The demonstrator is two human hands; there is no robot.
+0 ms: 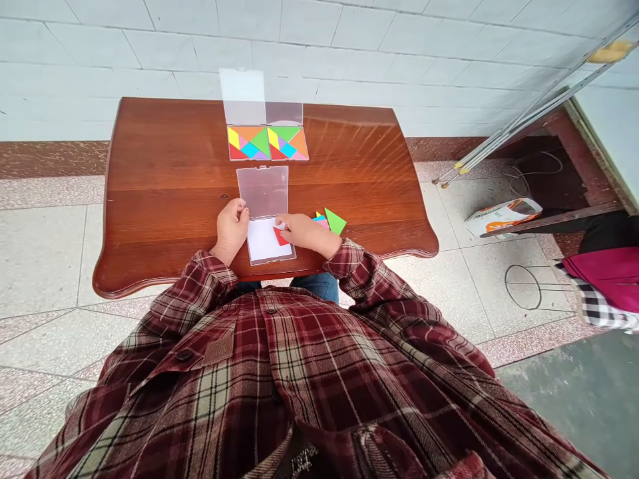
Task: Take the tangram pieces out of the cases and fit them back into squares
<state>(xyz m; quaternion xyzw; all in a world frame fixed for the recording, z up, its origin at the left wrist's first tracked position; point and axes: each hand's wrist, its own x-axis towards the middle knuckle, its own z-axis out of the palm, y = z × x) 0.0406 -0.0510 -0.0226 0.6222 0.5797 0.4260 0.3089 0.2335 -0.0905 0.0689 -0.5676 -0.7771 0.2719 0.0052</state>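
Plaid flannel shirt [279, 372] fills the bottom of my view; both hands work at a tangram case on the reddish wooden surface [164, 166].

My left hand [232, 229] has its fingers [238, 211] closed on the left edge of the open clear plastic case [262, 193]. Inside, on a white card [262, 241], lies a flat red triangle [281, 236]. My right hand [304, 233] covers part of it, so I can't read its long axis. Those fingertips [282, 226] touch the triangle, but I can't tell if they grip it. Just beside that hand sit a green triangle [335, 221] and small pink and blue pieces [319, 220]. Farther off, two open cases [268, 143] hold multicoloured squares of pieces.
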